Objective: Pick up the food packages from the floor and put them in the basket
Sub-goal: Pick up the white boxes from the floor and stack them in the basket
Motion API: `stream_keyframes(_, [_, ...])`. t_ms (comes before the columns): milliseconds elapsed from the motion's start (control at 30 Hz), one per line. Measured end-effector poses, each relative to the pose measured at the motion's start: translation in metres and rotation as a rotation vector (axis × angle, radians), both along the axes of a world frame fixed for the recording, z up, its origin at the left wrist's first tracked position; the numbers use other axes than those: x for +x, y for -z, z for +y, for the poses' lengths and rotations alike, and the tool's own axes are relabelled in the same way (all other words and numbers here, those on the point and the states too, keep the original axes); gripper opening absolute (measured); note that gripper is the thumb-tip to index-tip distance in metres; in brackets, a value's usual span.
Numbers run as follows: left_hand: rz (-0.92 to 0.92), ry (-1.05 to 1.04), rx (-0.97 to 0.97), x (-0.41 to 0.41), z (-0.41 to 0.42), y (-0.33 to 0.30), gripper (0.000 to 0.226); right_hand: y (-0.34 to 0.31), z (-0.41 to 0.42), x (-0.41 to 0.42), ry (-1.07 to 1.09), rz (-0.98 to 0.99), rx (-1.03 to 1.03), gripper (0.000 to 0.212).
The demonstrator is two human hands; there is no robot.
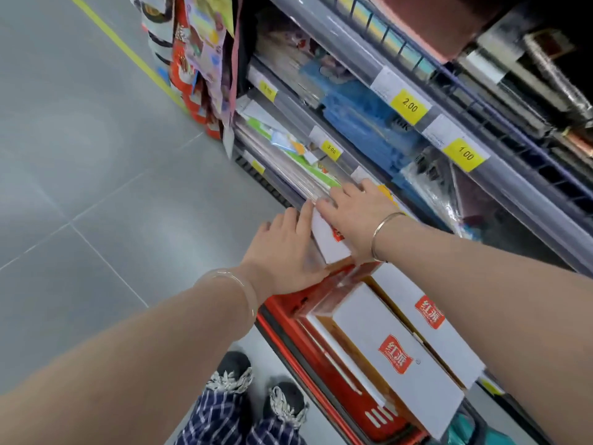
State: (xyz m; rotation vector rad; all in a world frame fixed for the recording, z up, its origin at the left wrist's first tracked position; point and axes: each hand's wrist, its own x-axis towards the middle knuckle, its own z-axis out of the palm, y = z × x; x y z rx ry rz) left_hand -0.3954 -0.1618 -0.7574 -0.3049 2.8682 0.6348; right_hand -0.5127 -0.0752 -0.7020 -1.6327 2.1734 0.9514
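The box [330, 244] could slip sideways off the stack and drop beside the red basket [324, 377] if I let go unevenly, since it sits high on two other boxes already inside. It lies between my hands: left hand [282, 252] flat against its side, right hand [356, 216] spread on top, fingers straight, not curled round it.

White-and-orange packages [398, 351] with red logos fill a red basket [324, 377] beside yellow price tags [409, 106].
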Motion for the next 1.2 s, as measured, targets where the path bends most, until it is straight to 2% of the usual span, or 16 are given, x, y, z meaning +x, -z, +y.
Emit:
stream_keyframes(67, [0.060, -0.023, 0.018, -0.007, 0.002, 0.008, 0.109, 0.001, 0.000, -0.012, 0.008, -0.018, -0.004, 0.073])
stream_keyframes(233, [0.134, -0.039, 0.049, -0.014, 0.007, 0.017, 0.100, 0.006, 0.007, -0.025, -0.055, -0.041, 0.010, 0.075])
stream_keyframes(500, [0.083, -0.005, 0.013, -0.007, 0.006, 0.025, 0.099, 0.012, 0.005, -0.020, -0.082, -0.083, 0.035, 0.076])
stream_keyframes(667, [0.041, -0.015, -0.047, -0.003, -0.008, 0.040, 0.095, 0.025, -0.010, -0.015, -0.094, -0.077, 0.009, 0.068])
stream_keyframes(833, [0.052, -0.062, -0.073, 0.009, -0.004, 0.053, 0.086, 0.045, -0.013, -0.007, -0.130, -0.054, 0.062, 0.081])
stream_keyframes(933, [-0.036, 0.012, -0.084, 0.009, -0.002, 0.059, 0.088, 0.065, -0.007, -0.002, -0.126, -0.061, 0.074, 0.084])
stream_keyframes(1033, [-0.089, 0.061, -0.114, 0.010, 0.003, 0.068, 0.075, 0.091, 0.003, 0.005, -0.128, -0.047, 0.077, 0.079])
stream_keyframes(1200, [-0.189, 0.079, -0.142, 0.012, 0.007, 0.091, 0.066, 0.133, 0.003, 0.016, -0.068, -0.089, 0.018, 0.054])
